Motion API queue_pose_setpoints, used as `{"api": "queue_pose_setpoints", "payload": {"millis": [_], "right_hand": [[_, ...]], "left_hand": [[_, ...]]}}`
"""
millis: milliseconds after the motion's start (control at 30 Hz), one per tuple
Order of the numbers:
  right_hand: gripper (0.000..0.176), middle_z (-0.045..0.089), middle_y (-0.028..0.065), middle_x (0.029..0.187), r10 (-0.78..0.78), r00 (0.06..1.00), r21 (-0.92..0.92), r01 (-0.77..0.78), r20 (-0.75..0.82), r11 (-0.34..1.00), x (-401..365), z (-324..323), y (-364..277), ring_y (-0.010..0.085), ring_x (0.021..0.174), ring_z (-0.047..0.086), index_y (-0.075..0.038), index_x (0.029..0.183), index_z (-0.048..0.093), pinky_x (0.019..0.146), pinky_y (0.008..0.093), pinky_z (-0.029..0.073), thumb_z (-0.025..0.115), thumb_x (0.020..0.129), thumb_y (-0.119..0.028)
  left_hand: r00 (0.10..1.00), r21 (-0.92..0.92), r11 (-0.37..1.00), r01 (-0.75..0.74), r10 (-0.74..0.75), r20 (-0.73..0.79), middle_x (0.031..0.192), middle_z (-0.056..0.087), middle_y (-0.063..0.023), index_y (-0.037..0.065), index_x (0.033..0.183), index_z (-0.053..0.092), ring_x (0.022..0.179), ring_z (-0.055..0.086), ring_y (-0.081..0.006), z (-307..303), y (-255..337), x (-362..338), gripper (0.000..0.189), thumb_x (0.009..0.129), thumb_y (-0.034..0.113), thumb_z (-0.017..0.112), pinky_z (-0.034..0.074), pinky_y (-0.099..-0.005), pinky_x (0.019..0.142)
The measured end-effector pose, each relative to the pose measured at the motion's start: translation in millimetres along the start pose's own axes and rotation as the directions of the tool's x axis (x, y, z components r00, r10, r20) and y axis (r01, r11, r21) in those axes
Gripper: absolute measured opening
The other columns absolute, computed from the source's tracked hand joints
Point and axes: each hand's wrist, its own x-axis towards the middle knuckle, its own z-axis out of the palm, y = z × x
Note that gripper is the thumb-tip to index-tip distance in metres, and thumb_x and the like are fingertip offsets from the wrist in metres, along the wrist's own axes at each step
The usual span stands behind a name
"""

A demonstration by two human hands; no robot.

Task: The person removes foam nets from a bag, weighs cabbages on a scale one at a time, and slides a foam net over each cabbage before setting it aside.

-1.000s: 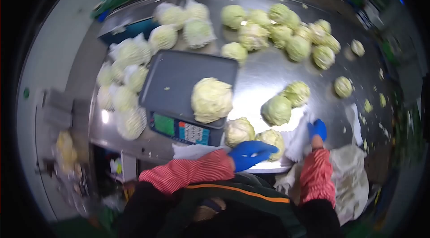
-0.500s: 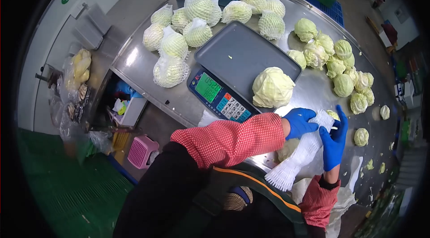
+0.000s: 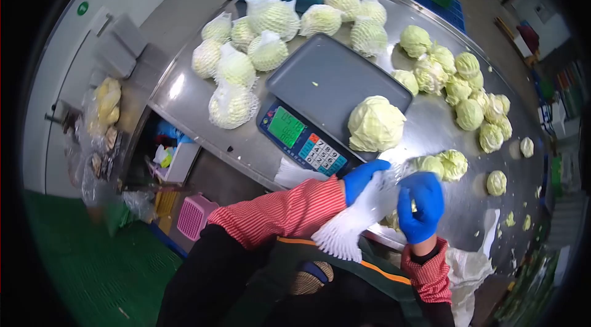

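Observation:
Both my hands wear blue gloves. My left hand [image 3: 364,180] is closed around a white foam net sleeve [image 3: 363,209], whose fringed end hangs down toward my apron. At the sleeve's other end, my right hand [image 3: 422,205] is curled with its fingers on the mesh, slightly blurred. Just beyond my hands, a large peeled cabbage [image 3: 375,124] sits on the front right corner of the grey scale plate [image 3: 326,71]. Two cabbages [image 3: 453,165] lie close by my right hand. Another white net sleeve [image 3: 297,174] lies by the scale's keypad [image 3: 322,153].
Several netted cabbages [image 3: 231,105] stand on the left and back of the steel table [image 3: 191,105]. Bare cabbages [image 3: 470,116] are heaped on the right, with leaf scraps around. A pink basket [image 3: 194,216] is on the floor at the left.
Both hands have moved left with the net sleeve, which now spreads wider between them. My right fingers have gone from stretched to curled. Cabbages beside the right hand have come into view.

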Motion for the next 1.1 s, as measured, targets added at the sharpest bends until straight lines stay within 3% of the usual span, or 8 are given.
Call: {"api": "queue_pose_setpoints", "payload": {"millis": [100, 233, 367, 567, 733, 867, 1033, 1100], "right_hand": [[0.01, 0.061, 0.0003, 0.087, 0.546, 0.672, 0.661, -0.704, 0.501, 0.26, -11, 15, 8, 0.0063, 0.079, 0.052, -0.001, 0.092, 0.058, 0.069, 0.0236, 0.043, 0.059, 0.085, -0.008], [0.036, 0.062, 0.0033, 0.103, 0.233, 0.354, 0.286, -0.916, 0.906, 0.281, -19, 21, 18, 0.0091, 0.09, 0.055, -0.001, 0.114, 0.058, 0.084, 0.0255, 0.045, 0.068, 0.08, -0.009], [0.026, 0.063, 0.0057, 0.095, 0.37, 0.664, 0.749, -0.642, 0.65, -0.163, -22, 12, 46, 0.0114, 0.084, 0.057, 0.002, 0.098, 0.06, 0.08, 0.026, 0.047, 0.066, 0.074, -0.006], [0.019, 0.059, 0.0005, 0.078, 0.702, 0.683, 0.567, -0.667, 0.204, 0.484, -4, 34, 84, 0.0075, 0.072, 0.055, -0.001, 0.095, 0.06, 0.063, 0.0226, 0.044, 0.058, 0.079, -0.01], [0.026, 0.06, 0.0117, 0.084, 0.188, 0.97, 0.033, -0.185, -0.153, 0.982, 23, 104, 171, 0.0159, 0.077, 0.057, 0.003, 0.102, 0.055, 0.068, 0.0285, 0.047, 0.043, 0.092, -0.017], [0.029, 0.06, 0.006, 0.093, 0.571, 0.82, 0.558, -0.494, 0.044, 0.667, 42, 74, 120, 0.0128, 0.075, 0.053, 0.003, 0.102, 0.055, 0.07, 0.0257, 0.045, 0.038, 0.095, -0.019], [0.037, 0.058, 0.0068, 0.11, 0.576, 0.685, 0.871, -0.48, 0.446, -0.104, 43, 66, 101, 0.015, 0.101, 0.055, -0.002, 0.12, 0.049, 0.089, 0.0282, 0.044, 0.035, 0.098, -0.029], [0.039, 0.052, 0.0094, 0.124, 0.374, 0.732, 0.768, -0.636, 0.569, 0.077, 44, 66, 76, 0.0182, 0.108, 0.054, -0.003, 0.128, 0.042, 0.095, 0.0316, 0.042, 0.036, 0.098, -0.027]], "left_hand": [[0.997, -0.1, 0.992, -0.075, 0.074, -0.014, 0.099, 0.063, -0.0114, 0.002, 0.106, 0.057, 0.088, 0.06, -0.0224, 26, 6, -23, 0.032, 0.087, 0.028, 0.05, 0.048, -0.0346, 0.082], [0.898, 0.285, 0.927, -0.244, 0.327, -0.294, 0.099, 0.061, -0.0124, 0.004, 0.109, 0.055, 0.092, 0.058, -0.0216, -8, 9, -27, 0.038, 0.089, 0.035, 0.049, 0.047, -0.0347, 0.084], [0.988, 0.388, 0.92, 0.061, -0.001, -0.155, 0.109, 0.06, -0.0108, 0.002, 0.118, 0.052, 0.101, 0.056, -0.0182, 14, 21, -60, 0.033, 0.09, 0.02, 0.051, 0.044, -0.0319, 0.09], [0.753, 0.927, -0.258, 0.273, 0.657, -0.039, 0.099, 0.062, -0.012, 0.001, 0.11, 0.053, 0.09, 0.06, -0.0206, 68, 75, -68, 0.038, 0.079, 0.018, 0.068, 0.047, -0.0336, 0.079], [0.616, 0.98, -0.103, 0.17, 0.787, -0.024, 0.104, 0.062, -0.017, 0.003, 0.115, 0.055, 0.092, 0.062, -0.0227, -11, 131, 8, 0.049, 0.088, 0.044, 0.053, 0.048, -0.0328, 0.079], [0.833, 0.57, 0.821, -0.038, 0.342, -0.436, 0.116, 0.06, -0.0114, 0.002, 0.124, 0.049, 0.101, 0.06, -0.0265, 19, 131, -7, 0.059, 0.091, 0.051, 0.037, 0.047, -0.0357, 0.089], [0.855, 0.329, 0.864, -0.382, 0.465, -0.23, 0.116, 0.058, -0.0141, 0.003, 0.123, 0.049, 0.103, 0.059, -0.0263, 56, 118, -40, 0.042, 0.093, 0.032, 0.041, 0.046, -0.0377, 0.092], [0.906, 0.278, 0.898, -0.343, 0.394, -0.155, 0.117, 0.058, -0.0147, 0.003, 0.123, 0.049, 0.104, 0.058, -0.0268, 46, 125, -47, 0.038, 0.093, 0.025, 0.043, 0.045, -0.038, 0.093]]}}
